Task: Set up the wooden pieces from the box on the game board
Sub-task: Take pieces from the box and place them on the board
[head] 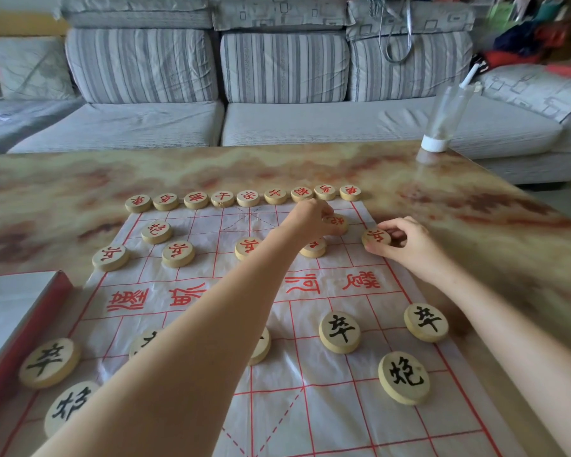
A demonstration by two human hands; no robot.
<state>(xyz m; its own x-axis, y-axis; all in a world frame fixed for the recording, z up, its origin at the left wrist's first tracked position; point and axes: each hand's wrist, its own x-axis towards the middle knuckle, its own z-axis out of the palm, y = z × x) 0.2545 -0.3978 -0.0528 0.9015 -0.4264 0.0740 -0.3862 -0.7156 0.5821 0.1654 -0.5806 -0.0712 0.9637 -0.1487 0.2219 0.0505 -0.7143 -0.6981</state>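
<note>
left arm (195, 341) spans the board (327, 410); left hand (310, 221) grips a cannon (338, 223), right hand (406, 249) pinches a right-edge soldier (375, 236): best centre each on its crossing.

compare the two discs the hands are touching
The left-hand disc sits inside the grid, a row farther away; the right-hand disc sits on the board's right border. Their characters differ. Both are round pale wood with red lettering.

Left hand (309, 219) and right hand (406, 240) on two red-lettered pieces (375, 237)
</note>
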